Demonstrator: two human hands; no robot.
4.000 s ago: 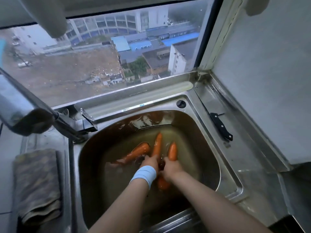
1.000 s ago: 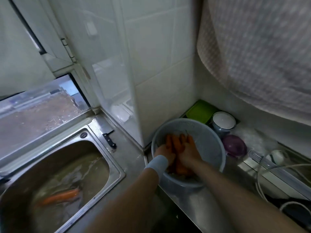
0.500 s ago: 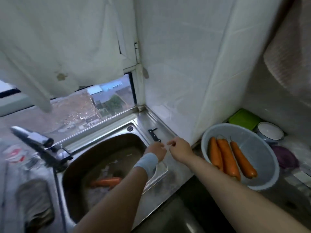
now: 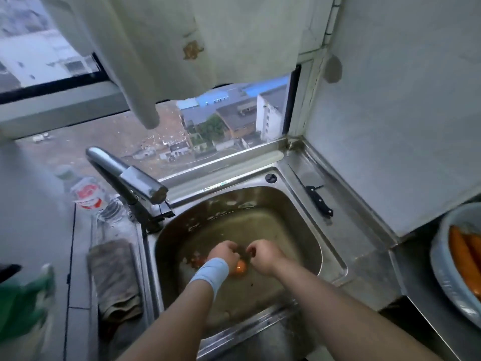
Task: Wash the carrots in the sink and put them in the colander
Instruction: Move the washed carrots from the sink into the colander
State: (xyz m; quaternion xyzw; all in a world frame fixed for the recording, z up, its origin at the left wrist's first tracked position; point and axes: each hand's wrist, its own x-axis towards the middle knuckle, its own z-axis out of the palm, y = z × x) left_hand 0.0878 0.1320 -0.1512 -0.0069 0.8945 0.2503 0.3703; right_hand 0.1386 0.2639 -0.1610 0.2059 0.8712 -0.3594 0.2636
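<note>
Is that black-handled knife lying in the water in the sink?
No, the knife lies on the steel ledge to the right of the sink, outside the water.

In the sink lies a carrot; colander right, cloth left.

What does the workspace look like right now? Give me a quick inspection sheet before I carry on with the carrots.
Surface: steel counter around a sink holding murky water.
Job's things: one carrot underwater in the sink; other carrots lie in the colander at the right edge.
Clutter: knife on the counter right of the sink; cloth and bottles on the left.
Hands: left hand and right hand are down in the sink over the carrot, fingers curled; whether they grip it cannot be told.
Cables: nothing seen.
Surroundings: faucet, window, garment hanging above.
</note>
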